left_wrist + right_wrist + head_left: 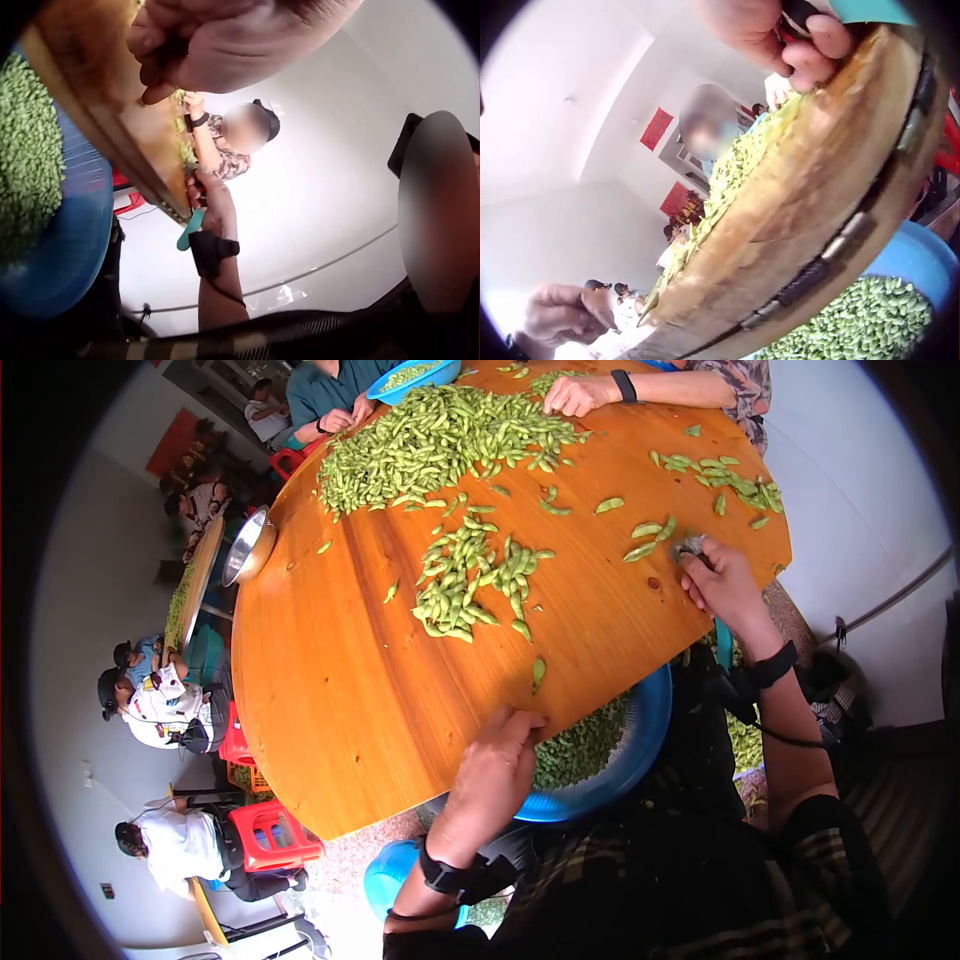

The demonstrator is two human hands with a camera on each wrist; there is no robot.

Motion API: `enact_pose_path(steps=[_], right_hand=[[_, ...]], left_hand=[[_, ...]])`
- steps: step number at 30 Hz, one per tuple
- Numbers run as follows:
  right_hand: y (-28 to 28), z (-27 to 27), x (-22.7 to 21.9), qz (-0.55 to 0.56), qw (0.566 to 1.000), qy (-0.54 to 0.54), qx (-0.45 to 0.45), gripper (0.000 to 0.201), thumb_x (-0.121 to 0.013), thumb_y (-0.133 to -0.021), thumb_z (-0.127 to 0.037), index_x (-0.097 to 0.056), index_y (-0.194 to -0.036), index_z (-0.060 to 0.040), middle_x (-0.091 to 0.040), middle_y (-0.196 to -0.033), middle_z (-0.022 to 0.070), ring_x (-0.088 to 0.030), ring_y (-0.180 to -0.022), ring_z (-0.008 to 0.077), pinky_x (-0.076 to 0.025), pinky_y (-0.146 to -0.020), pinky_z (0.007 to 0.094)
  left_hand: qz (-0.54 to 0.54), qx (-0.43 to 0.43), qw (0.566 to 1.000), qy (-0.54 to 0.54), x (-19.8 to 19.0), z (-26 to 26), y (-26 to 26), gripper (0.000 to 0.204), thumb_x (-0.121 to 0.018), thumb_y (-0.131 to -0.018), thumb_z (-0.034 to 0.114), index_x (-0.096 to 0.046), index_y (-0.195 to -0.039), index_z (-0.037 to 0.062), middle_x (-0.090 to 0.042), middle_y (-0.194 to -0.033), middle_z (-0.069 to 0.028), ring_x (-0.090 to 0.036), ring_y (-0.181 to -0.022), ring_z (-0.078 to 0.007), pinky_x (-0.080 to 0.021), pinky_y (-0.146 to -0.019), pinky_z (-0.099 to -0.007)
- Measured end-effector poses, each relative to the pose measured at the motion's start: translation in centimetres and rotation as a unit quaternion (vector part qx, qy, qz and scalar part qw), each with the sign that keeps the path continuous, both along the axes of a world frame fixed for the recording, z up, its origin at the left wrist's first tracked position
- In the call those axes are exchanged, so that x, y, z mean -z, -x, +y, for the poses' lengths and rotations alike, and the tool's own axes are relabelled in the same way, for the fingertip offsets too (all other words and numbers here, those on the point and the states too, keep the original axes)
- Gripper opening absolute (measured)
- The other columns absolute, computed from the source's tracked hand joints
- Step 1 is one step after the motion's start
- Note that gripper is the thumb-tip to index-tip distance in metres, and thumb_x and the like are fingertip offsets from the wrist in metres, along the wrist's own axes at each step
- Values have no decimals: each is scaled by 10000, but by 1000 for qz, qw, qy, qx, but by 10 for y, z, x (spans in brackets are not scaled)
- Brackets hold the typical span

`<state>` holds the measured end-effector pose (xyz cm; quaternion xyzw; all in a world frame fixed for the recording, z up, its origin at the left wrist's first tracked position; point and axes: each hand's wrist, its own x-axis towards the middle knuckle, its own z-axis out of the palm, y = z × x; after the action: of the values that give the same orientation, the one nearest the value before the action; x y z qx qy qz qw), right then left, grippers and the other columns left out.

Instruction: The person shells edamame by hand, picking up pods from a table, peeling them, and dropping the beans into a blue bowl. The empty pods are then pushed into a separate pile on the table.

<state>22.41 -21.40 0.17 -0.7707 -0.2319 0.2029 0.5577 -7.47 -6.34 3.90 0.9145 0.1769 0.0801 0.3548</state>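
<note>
My left hand (495, 770) is at the near table edge, fingers loosely curled, with nothing seen between them. Just beyond its fingertips lies a single green soybean pod (539, 674). In the right wrist view the same hand shows at lower left, near a pod at the table's edge. My right hand (728, 588) is over the table's right edge, fingers curled round a small dark object (799, 13) with some red on it; I cannot tell its kind. A greyish bit (689, 547) shows at its fingertips. Close below the hand is a teal piece (191, 229).
A loose pile of pods (465, 585) lies mid-table (330, 690), with a larger heap (430, 445) behind. Below the near edge stands a blue basin (655, 730) of shelled beans (862, 322). A metal bowl (250, 548) is at the left edge. Other people's hands (580, 396) work opposite.
</note>
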Motion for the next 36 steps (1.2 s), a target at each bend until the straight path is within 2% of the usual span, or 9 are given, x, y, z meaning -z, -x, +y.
enact_pose_path(steps=[4,6,8,12,14,17,21,24,36], right_hand=[[7,2,-1,-21,999,-29,1,110,-499,-934,-106,-569,-954,-24,-539,-642,-3,-471,-460,58,-383,-424,224],[11,-1,-4,-20,999,-25,-3,113,-493,-928,-91,-573,-970,-23,-537,-643,-5,-471,-465,59,-388,-432,228],[21,-3,-2,-19,1000,-21,-6,123,-487,-922,-76,-578,-985,-22,-535,-644,-6,-472,-470,59,-393,-439,232],[55,-5,2,-67,984,-16,-166,305,-451,-928,-57,-585,-1202,-45,-582,-699,3,-504,-510,57,-418,-490,200],[78,6,-4,93,971,-53,-212,289,-466,-936,-71,-586,-1197,-38,-594,-707,11,-509,-510,51,-413,-478,201],[98,22,-15,176,951,-62,-246,144,-474,-929,-92,-593,-952,-15,-589,-669,28,-536,-494,67,-421,-426,219],[105,32,-21,195,942,-67,-265,150,-486,-931,-116,-574,-870,-11,-584,-689,28,-550,-495,76,-422,-407,210],[106,33,-21,186,941,-55,-276,157,-488,-933,-122,-571,-862,-9,-584,-687,29,-541,-490,74,-420,-408,213],[113,39,-22,226,946,-46,-226,167,-487,-946,-120,-554,-823,-29,-558,-649,9,-518,-495,60,-403,-421,209]], left_hand=[[-83,-37,989,-114,-1,-17,-17,205,-606,-827,28,-614,-1032,29,-571,-940,-158,-619,-809,-351,-518,-685,-434],[-50,-152,962,-222,-2,-13,-35,217,-634,-828,70,-619,-1041,28,-564,-920,-150,-622,-797,-342,-522,-658,-435],[-38,-168,967,-190,12,-3,-48,200,-646,-832,103,-622,-1016,28,-563,-915,-165,-619,-763,-365,-519,-636,-445],[-60,-116,980,-153,20,3,-59,133,-622,-854,103,-614,-961,25,-577,-882,-195,-606,-717,-410,-515,-635,-453],[-87,-108,979,-146,20,3,-60,125,-601,-867,69,-620,-977,12,-597,-882,-199,-613,-734,-397,-514,-639,-437],[-155,-81,982,-69,22,2,-64,171,-587,-877,42,-628,-1038,0,-605,-873,-200,-621,-744,-376,-514,-644,-406],[-154,-79,982,-74,21,-3,-65,267,-584,-882,31,-610,-1146,-2,-597,-872,-188,-629,-748,-348,-518,-665,-382],[-145,-78,979,-121,25,-4,-63,312,-609,-859,23,-618,-1171,13,-631,-879,-162,-641,-727,-280,-518,-666,-333],[-189,-68,976,-80,44,5,-66,305,-612,-847,15,-611,-1152,6,-652,-888,-188,-663,-789,-320,-539,-696,-359]])
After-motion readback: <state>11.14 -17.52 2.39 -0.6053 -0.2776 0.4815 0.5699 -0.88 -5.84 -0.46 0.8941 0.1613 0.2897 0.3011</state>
